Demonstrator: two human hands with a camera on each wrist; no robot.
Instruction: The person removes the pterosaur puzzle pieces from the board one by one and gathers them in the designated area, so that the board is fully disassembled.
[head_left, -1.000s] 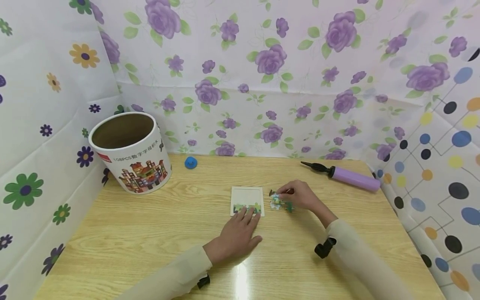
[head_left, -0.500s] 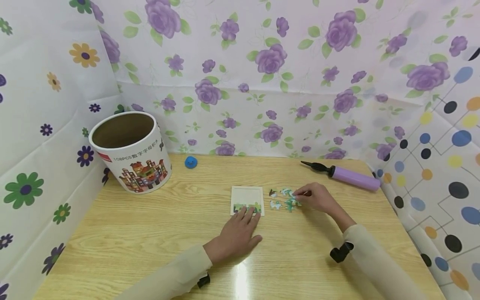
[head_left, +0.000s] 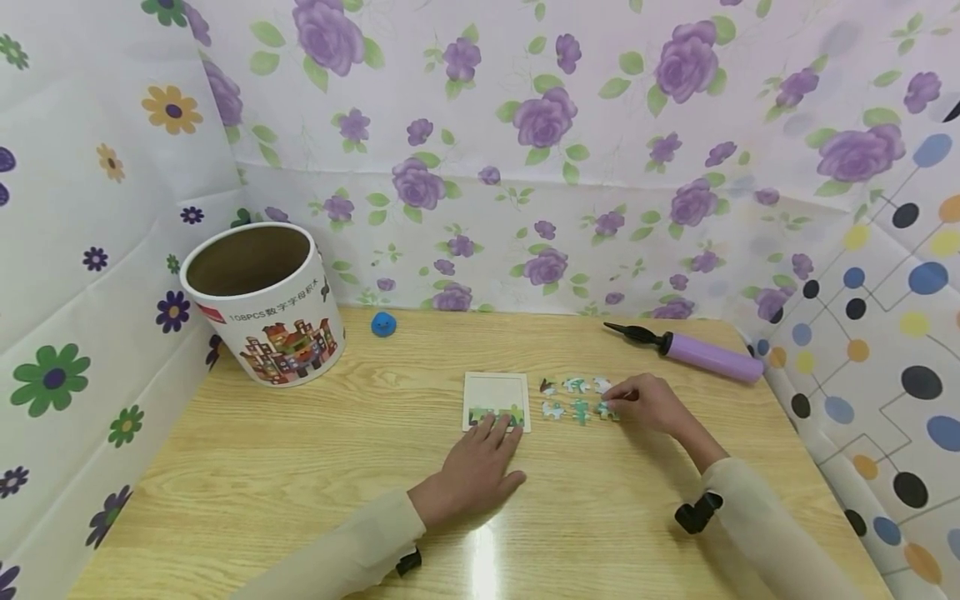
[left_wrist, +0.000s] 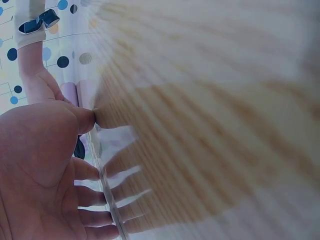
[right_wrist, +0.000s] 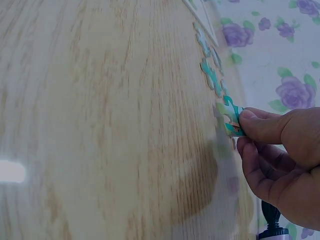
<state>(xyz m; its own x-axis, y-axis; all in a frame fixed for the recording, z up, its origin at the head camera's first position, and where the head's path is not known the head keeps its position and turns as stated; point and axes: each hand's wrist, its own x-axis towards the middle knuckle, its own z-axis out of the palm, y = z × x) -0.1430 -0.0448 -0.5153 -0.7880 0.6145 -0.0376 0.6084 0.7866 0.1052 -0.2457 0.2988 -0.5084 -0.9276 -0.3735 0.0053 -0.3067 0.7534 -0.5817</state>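
Observation:
A small square puzzle tray [head_left: 495, 391] lies mid-table, with green pieces [head_left: 512, 412] along its near side. Flat on its near edge rest the straight fingers of my left hand [head_left: 478, 471], thumb spread out to the side. To the right of the tray, loose jigsaw pieces [head_left: 581, 410] lie in two short rows. My right hand [head_left: 654, 405] is at the right end of these rows. Its thumb and forefinger pinch a green and white jigsaw piece [right_wrist: 230, 119], tilted up in the right wrist view.
A large white printed tub [head_left: 281, 325] stands at the back left, beside a small blue ball-like toy [head_left: 383, 324]. A purple hand pump [head_left: 712, 357] with a black nozzle lies at the back right. Patterned cloth walls [head_left: 480, 233] enclose the table's back and sides.
My right hand has moved rightward, away from the tray. Bunched jigsaw pieces beneath it now lie spread in two rows. My left hand has stayed on the tray's edge.

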